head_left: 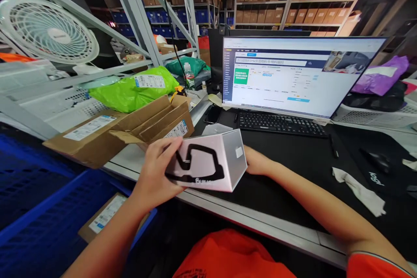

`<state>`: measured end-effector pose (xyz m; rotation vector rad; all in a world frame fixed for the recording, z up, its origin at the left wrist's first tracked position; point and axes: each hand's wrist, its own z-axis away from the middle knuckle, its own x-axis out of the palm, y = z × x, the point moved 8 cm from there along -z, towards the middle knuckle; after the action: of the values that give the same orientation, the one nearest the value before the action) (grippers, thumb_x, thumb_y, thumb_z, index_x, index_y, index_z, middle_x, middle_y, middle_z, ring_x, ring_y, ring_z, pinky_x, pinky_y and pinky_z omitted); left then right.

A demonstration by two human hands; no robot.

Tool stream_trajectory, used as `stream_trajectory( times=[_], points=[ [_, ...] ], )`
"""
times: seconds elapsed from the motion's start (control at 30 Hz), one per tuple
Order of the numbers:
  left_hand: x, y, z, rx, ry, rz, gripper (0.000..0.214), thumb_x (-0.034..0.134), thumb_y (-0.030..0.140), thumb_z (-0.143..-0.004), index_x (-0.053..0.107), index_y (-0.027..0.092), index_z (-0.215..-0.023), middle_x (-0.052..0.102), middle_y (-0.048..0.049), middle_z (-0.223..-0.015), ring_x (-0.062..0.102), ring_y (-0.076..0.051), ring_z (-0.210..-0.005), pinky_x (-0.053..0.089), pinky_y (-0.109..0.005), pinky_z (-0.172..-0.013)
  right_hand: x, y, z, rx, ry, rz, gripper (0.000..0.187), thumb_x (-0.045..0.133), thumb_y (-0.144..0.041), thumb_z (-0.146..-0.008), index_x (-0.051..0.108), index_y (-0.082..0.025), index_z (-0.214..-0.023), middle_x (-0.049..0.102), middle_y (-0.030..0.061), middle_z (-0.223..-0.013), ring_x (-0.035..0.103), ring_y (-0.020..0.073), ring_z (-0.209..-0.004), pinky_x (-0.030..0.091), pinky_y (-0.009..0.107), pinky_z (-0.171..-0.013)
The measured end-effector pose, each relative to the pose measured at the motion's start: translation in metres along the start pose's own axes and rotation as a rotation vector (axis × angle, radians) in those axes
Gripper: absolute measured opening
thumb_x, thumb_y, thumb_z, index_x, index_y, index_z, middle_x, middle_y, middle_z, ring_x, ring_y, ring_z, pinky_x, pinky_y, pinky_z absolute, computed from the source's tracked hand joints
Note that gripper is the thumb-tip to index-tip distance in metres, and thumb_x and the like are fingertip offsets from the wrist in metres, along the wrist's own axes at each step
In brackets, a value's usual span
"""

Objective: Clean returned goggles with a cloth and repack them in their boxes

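Note:
A pale pink and silver product box (208, 163) with a black angular outline printed on its side is held tilted above the front of the desk. My left hand (161, 165) grips its left end, thumb on top. At the far right end, my right hand (256, 160) rests against the box, its fingers mostly hidden behind it. A small white sticker (239, 152) marks the silver end face. Just left of the product box lies an open brown cardboard box (156, 124) with a label. Behind the product box there is a pale, translucent piece of packaging (216, 129).
A monitor (280, 91), keyboard (280, 123) and mouse (376, 160) stand on the black desk. A white crumpled strip (360, 191) lies at right. Green bagged parcel (137, 89) and fan (52, 30) are at left, above blue crates (42, 213).

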<state>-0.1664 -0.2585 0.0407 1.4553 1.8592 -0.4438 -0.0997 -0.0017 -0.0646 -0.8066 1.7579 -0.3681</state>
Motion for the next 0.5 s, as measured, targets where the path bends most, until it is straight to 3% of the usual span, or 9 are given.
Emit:
stream_trajectory(
  times=[0.1, 0.17, 0.23, 0.3, 0.37, 0.43, 0.5],
  points=[
    [0.034, 0.004, -0.022, 0.042, -0.146, 0.082, 0.09, 0.074, 0.032, -0.074, 0.033, 0.029, -0.154, 0.05, -0.011, -0.139, 0.049, -0.034, -0.129, 0.041, -0.052, -0.112, -0.055, 0.004, 0.04, 0.12, 0.194, 0.047, 0.052, 0.055, -0.008, -0.086, 0.063, -0.027, -0.134, 0.066, 0.0103, -0.131, 0.061, 0.0294, -0.124, 0.043, 0.057, -0.111],
    [0.062, 0.009, -0.036, 0.059, -0.269, 0.156, 0.092, 0.078, 0.035, -0.071, 0.036, 0.028, -0.153, 0.049, -0.0106, -0.141, 0.047, -0.033, -0.131, 0.04, -0.051, -0.114, -0.077, -0.001, 0.07, 0.173, 0.266, -0.003, 0.059, 0.063, -0.018, -0.088, 0.05, -0.03, -0.145, 0.057, 0.0109, -0.142, 0.058, 0.0288, -0.127, 0.046, 0.054, -0.109],
    [0.092, 0.016, -0.049, 0.069, -0.406, 0.228, 0.097, 0.083, 0.038, -0.067, 0.038, 0.028, -0.152, 0.048, -0.0099, -0.144, 0.045, -0.033, -0.134, 0.039, -0.05, -0.115, -0.079, -0.008, 0.095, 0.209, 0.252, -0.1, 0.079, 0.078, -0.029, -0.08, 0.042, -0.033, -0.15, 0.046, 0.0095, -0.151, 0.052, 0.0292, -0.133, 0.047, 0.05, -0.109],
    [0.121, 0.027, -0.062, 0.079, -0.538, 0.284, 0.102, 0.086, 0.039, -0.062, 0.04, 0.029, -0.152, 0.046, -0.0095, -0.147, 0.043, -0.033, -0.136, 0.039, -0.049, -0.116, -0.071, -0.004, 0.115, 0.303, 0.238, -0.239, 0.089, 0.088, -0.035, -0.07, 0.044, -0.033, -0.147, 0.044, 0.009, -0.151, 0.05, 0.0291, -0.134, 0.045, 0.047, -0.11],
    [0.144, 0.04, -0.074, 0.096, -0.634, 0.3, 0.103, 0.087, 0.038, -0.06, 0.04, 0.03, -0.152, 0.045, -0.0094, -0.147, 0.042, -0.033, -0.137, 0.038, -0.05, -0.116, -0.063, 0.012, 0.13, 0.445, 0.287, -0.393, 0.077, 0.086, -0.045, -0.071, 0.051, -0.029, -0.138, 0.055, 0.0101, -0.138, 0.06, 0.0256, -0.119, 0.051, 0.044, -0.101],
    [0.159, 0.053, -0.085, 0.12, -0.665, 0.277, 0.103, 0.087, 0.037, -0.06, 0.041, 0.03, -0.152, 0.045, -0.0099, -0.147, 0.04, -0.034, -0.137, 0.038, -0.05, -0.116, -0.056, 0.03, 0.141, 0.556, 0.335, -0.518, 0.058, 0.074, -0.058, -0.079, 0.057, -0.023, -0.122, 0.064, 0.0088, -0.115, 0.066, 0.0205, -0.096, 0.057, 0.038, -0.082],
    [0.167, 0.067, -0.094, 0.153, -0.66, 0.244, 0.102, 0.087, 0.036, -0.06, 0.041, 0.03, -0.152, 0.045, -0.0101, -0.147, 0.04, -0.034, -0.137, 0.039, -0.05, -0.115, -0.053, 0.044, 0.144, 0.6, 0.326, -0.582, 0.05, 0.064, -0.066, -0.084, 0.059, -0.02, -0.102, 0.066, 0.0046, -0.09, 0.065, 0.0157, -0.073, 0.054, 0.029, -0.061]
  ],
)
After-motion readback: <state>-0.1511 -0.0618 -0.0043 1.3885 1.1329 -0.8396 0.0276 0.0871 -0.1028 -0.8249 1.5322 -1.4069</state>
